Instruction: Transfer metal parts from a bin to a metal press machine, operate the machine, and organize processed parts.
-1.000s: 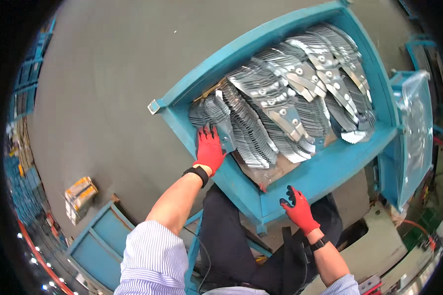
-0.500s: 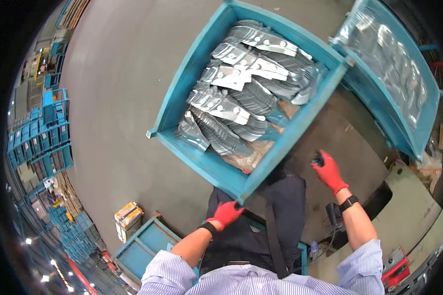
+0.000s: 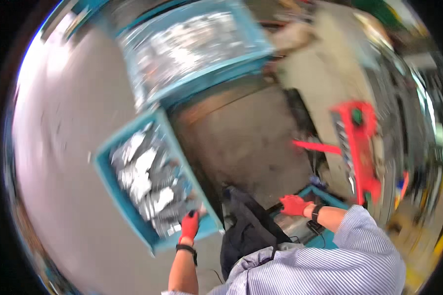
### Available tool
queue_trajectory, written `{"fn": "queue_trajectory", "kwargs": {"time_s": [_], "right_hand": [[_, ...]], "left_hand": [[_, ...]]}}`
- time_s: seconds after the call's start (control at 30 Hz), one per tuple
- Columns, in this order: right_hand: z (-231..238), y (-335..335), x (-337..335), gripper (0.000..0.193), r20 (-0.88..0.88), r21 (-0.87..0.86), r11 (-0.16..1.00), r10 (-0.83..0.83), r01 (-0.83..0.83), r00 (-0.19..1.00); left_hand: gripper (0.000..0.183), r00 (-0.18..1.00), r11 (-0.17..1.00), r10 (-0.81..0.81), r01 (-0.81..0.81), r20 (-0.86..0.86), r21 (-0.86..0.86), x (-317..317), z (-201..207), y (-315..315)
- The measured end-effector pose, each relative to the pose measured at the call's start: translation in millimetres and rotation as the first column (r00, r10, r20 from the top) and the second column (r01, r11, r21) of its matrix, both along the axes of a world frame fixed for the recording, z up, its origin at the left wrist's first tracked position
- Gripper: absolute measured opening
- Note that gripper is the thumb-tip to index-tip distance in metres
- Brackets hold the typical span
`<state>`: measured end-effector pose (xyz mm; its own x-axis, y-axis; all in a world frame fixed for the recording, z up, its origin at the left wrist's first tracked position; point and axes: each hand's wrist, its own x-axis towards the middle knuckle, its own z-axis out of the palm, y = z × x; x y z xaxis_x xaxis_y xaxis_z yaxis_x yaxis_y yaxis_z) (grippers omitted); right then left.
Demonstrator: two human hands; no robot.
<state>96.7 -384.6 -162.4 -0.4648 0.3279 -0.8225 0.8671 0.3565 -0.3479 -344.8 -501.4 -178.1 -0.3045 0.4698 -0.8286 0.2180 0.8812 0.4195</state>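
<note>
Although their outlines are blurred, grey metal parts (image 3: 155, 184) can be made out in overlapping rows inside a blue bin (image 3: 117, 192) at the left. The bin's near end is overlapped by the left hand (image 3: 189, 227), which is covered by a red glove; whether its fingers (image 3: 190, 217) are clenched on a part or merely held close to the rows cannot be told. The right hand (image 3: 294, 204), gloved in red too, is held well apart, over a blue container (image 3: 326, 241); whether its fingers are released or clenched cannot be told either. Each wrist is circled by a black band (image 3: 186, 248). Past the bin's far end, a second blue bin (image 3: 214, 73) is topped with clear film (image 3: 187, 39). Farther right, a red frame (image 3: 364, 152) is seen, while grey floor (image 3: 74, 137) is spread along the left side
</note>
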Motion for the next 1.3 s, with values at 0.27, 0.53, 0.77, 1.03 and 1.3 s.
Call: {"fn": "queue_trajectory", "kwargs": {"time_s": [0.27,0.53,0.77,1.03,1.3], "right_hand": [[35.4,-81.8,34.4,0.055,-0.047,0.033,0.710,-0.702,0.704,0.710],[49.0,-41.9,57.5,0.061,-0.236,0.169,0.165,-0.951,0.972,0.202],[39.2,11.1,107.2,0.050,-0.275,0.110,-0.034,-0.961,0.993,-0.002],[108.0,-32.0,116.6,0.056,-0.130,0.263,-0.443,-0.896,0.857,-0.424],[116.0,-100.8,-5.4,0.054,-0.320,0.213,-0.974,0.009,-0.081,-0.947]], "left_hand": [[0.048,0.872,0.848,-0.452,0.485,-0.186,0.213,-18.9,-48.9,133.4],[0.045,0.520,0.443,-0.831,0.832,-0.196,0.334,196.9,53.7,260.4],[0.038,-0.171,-0.280,-0.935,0.893,-0.310,0.351,332.4,70.0,369.2],[0.021,-0.638,-0.571,-0.726,0.353,-0.255,0.741,542.6,225.4,391.0],[0.018,-0.830,-0.447,-0.437,-0.134,-0.346,0.885,726.9,312.7,271.1]]}}
